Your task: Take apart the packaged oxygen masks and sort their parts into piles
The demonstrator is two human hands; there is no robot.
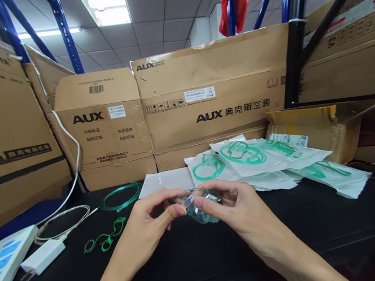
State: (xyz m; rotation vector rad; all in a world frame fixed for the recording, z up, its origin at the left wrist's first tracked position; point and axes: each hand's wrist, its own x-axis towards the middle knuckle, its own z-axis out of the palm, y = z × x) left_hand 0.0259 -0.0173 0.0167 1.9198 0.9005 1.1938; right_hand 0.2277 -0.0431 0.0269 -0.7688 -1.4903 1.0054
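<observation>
I hold the clear plastic oxygen mask point(199, 216) in front of me, above the black tabletop point(188, 266), pinched between both hands. My left hand point(158, 212) grips the edge between thumb and fingers; my right hand point(237, 202) closes on the other side, its thumb across the shell. A small pale strip point(189, 200), apparently the metal nose clip, lies between my thumb tips. Handling it well, I judge, takes light, even pressure from opposed thumbs, with fingers backing the rim, since such thin plastic would likely crease.

The shell is glossy, rounded and faintly green. To my left lie a smooth loop of green tubing point(112, 208) and a limp, curling green cord point(106, 245); beyond my right hand, flat, crinkled packets point(207, 167) overlap, with green coils showing through.
</observation>
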